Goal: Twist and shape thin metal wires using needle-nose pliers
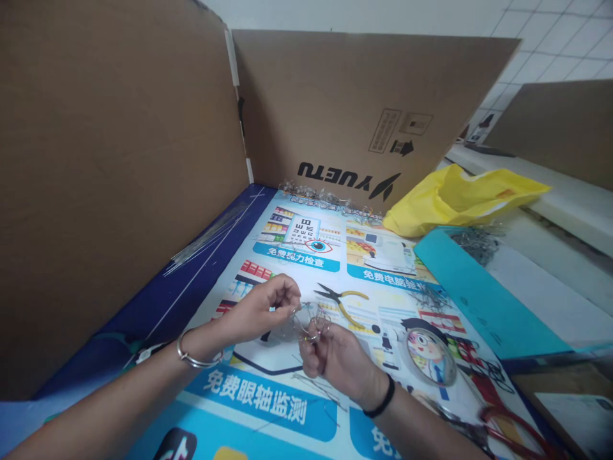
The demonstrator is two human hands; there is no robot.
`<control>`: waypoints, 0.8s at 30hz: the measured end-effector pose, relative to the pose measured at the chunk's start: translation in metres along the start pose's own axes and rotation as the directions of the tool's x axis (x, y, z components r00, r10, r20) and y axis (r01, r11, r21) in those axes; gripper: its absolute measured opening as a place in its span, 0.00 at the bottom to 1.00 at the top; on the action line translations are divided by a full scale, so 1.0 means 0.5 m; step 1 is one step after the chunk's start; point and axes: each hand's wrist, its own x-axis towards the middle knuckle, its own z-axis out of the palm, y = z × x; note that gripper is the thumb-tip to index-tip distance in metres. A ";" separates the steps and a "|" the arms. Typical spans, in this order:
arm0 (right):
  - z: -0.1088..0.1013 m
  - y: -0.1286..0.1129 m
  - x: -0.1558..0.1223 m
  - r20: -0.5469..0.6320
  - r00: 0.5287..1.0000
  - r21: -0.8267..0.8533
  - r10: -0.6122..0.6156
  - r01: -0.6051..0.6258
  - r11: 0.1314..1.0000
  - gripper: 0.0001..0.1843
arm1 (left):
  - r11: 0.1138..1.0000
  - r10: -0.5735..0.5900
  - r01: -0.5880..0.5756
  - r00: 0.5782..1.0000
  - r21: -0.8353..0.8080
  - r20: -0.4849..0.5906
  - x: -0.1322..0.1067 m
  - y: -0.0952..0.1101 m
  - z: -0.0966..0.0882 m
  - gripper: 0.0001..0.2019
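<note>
A small tangle of bent thin wire [311, 319] is held between my two hands above the printed sheet [306, 281]. My left hand [275, 300] pinches its left end, thumb against curled fingers. Around its lower right side, my right hand [335, 358] is closed with the fingertips on the loops. Just behind the wire lie pliers [342, 300] with yellow handles, their jaws a little apart. Several loose straight wires [318, 386] are scattered under my right hand. The fine shape of the held piece is too blurred to make out.
Cardboard panels [373, 96] stand left and behind. Straight wires [205, 236] lie at left; bent wire pieces [330, 198] line the back. At right are a yellow bag [460, 198], a turquoise box [483, 294], a clear tape roll [431, 358] and red-handled scissors [512, 428].
</note>
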 end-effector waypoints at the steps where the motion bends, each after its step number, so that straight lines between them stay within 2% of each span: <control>1: -0.001 0.000 0.000 -0.001 1.000 -0.002 -0.001 0.001 1.000 0.06 | 1.000 0.020 -0.020 1.000 0.001 0.000 0.000 0.000 0.000 0.05; 7: -0.001 -0.001 0.000 -0.003 1.000 -0.009 0.012 -0.012 1.000 0.06 | 0.985 0.134 -0.135 0.991 0.107 0.012 0.003 0.004 -0.006 0.10; 12: -0.005 -0.001 0.002 0.011 1.000 -0.026 0.022 -0.022 0.999 0.07 | 0.963 0.176 -0.181 0.983 0.201 0.044 -0.003 0.018 -0.006 0.08; 17: -0.009 0.000 0.003 0.009 1.000 -0.029 0.024 -0.024 0.999 0.07 | 0.963 0.126 -0.113 0.991 0.246 -0.038 -0.004 0.016 0.008 0.05; 22: -0.006 -0.006 0.003 -0.014 1.000 -0.033 -0.008 0.007 0.999 0.06 | 0.984 0.016 0.003 0.994 0.178 -0.107 -0.003 0.020 0.008 0.04; 24: -0.004 -0.010 0.003 -0.017 0.999 -0.044 -0.032 0.031 0.999 0.07 | 0.982 0.012 0.012 0.992 0.187 -0.127 -0.005 0.026 0.004 0.04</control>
